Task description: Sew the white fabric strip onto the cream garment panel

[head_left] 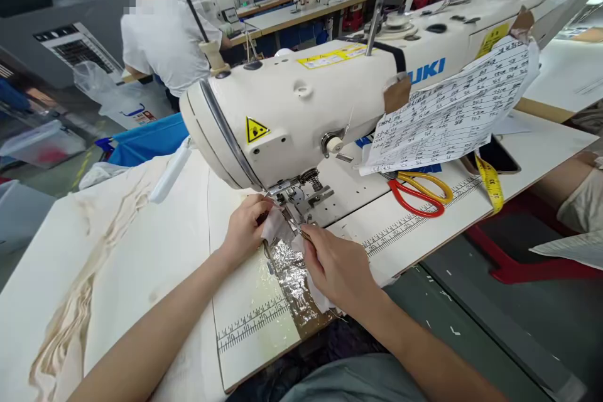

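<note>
My left hand (245, 229) is beside the needle area of a white sewing machine (282, 113), its fingers closed on a small piece of white fabric (273, 226). From the front right, my right hand (339, 264) grips a slim metal tool that looks like tweezers (296, 223); its tip points at the presser foot (281, 199). More white fabric (320, 292) hangs below my right hand. Shiny clear film (289, 270) covers the table edge under both hands. The needle tip and the fabric's edge there are too small to make out.
Red and yellow-handled scissors (417, 195), a yellow measuring tape (490, 185) and a dark phone (502, 154) lie at right. A handwritten sheet (443, 113) hangs on the machine. Cream fabric strips (89, 276) lie at left. A person in white (164, 44) sits behind.
</note>
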